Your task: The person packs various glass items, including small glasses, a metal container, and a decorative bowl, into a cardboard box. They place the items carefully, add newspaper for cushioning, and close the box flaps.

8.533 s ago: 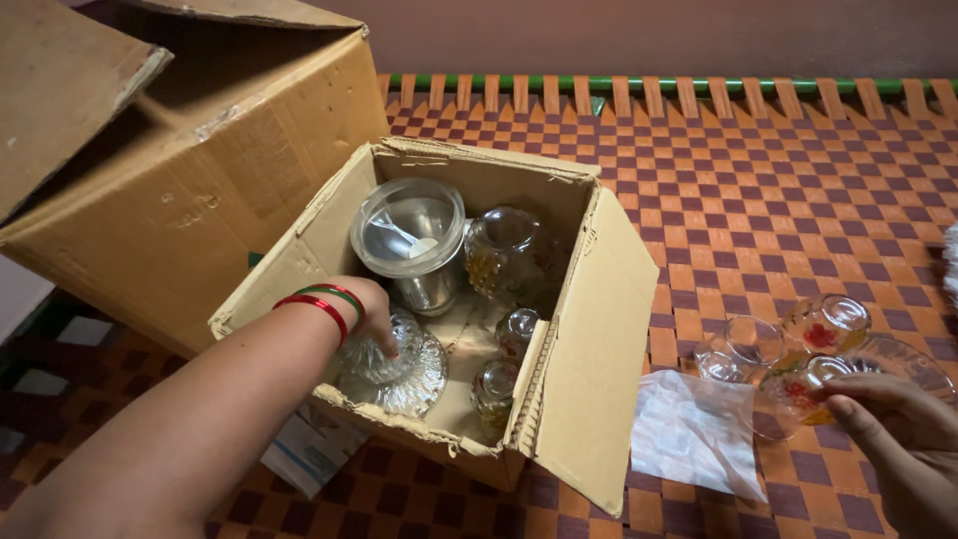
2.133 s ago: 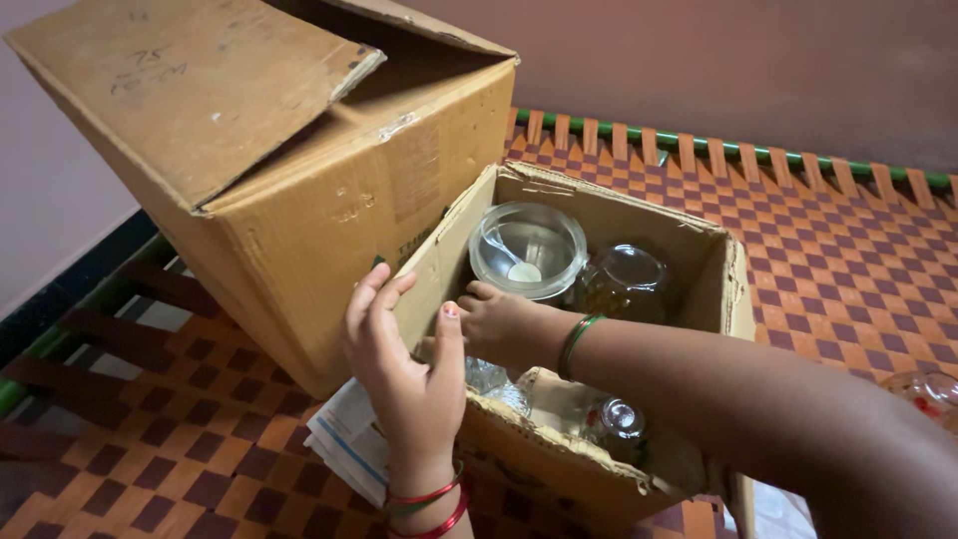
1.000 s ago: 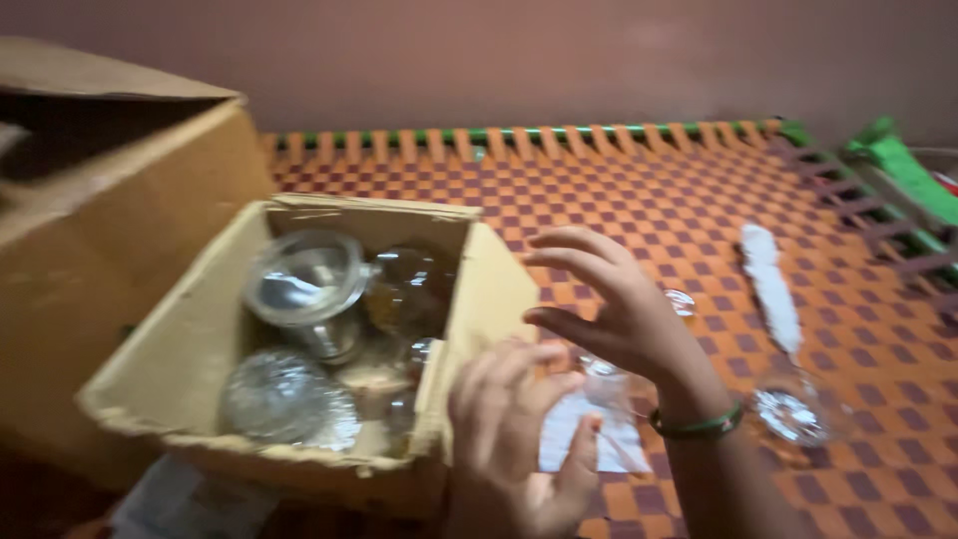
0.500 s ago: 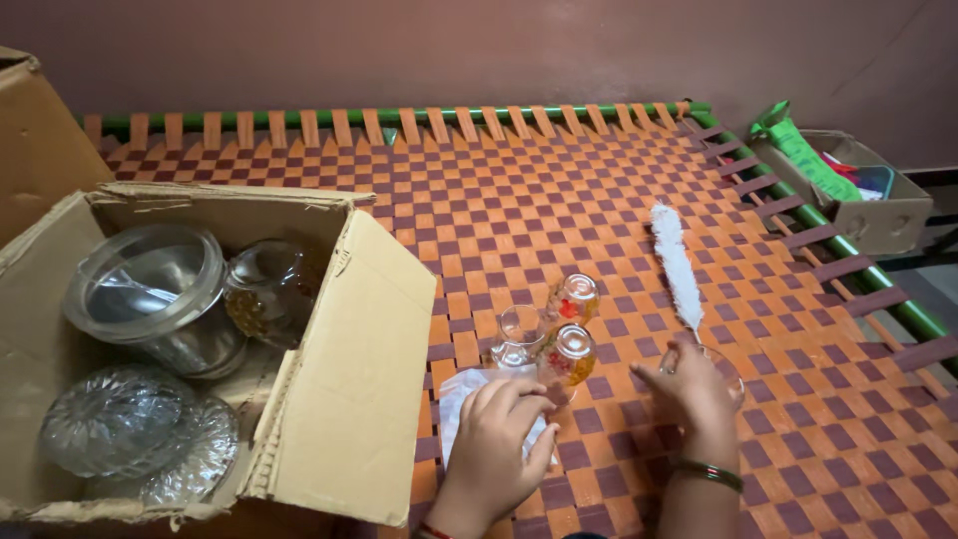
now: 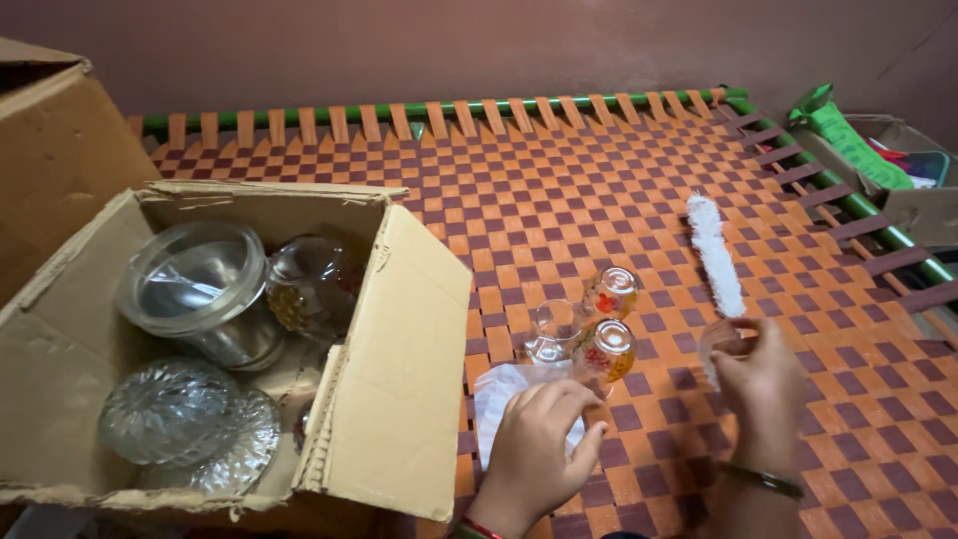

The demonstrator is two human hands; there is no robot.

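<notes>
- While half a second ago the right hand (image 5: 763, 384) lay flat over a clear glass, its grip is now curled around that small clear glass (image 5: 725, 339), which looks tipped up off the woven cot (image 5: 559, 180); the fingers are closed on the glass.
- At the same time the left hand (image 5: 539, 449) stays pressed on the white paper sheet (image 5: 504, 399); its fingers are bent down on the paper, but whether they pinch it I cannot tell.
- Just beyond the left hand, three more glasses stand touching in a cluster: one plain clear glass (image 5: 552, 331) and two flower-printed glasses (image 5: 611, 319).
- Right of the cluster and just beyond the right hand, a white fluffy brush (image 5: 715, 250) lies on the cot.
- To the left, the open cardboard box (image 5: 399, 329) holds a steel container with a clear lid (image 5: 200, 294), a printed glass jar (image 5: 304, 284) and cut-glass bowls (image 5: 180, 419); both hands were inside it two seconds ago and are out now.
- Farther left, a larger cardboard box (image 5: 50, 160) shows only in part.
- So the work has shifted from the box to the loose glasses and paper on the cot.
</notes>
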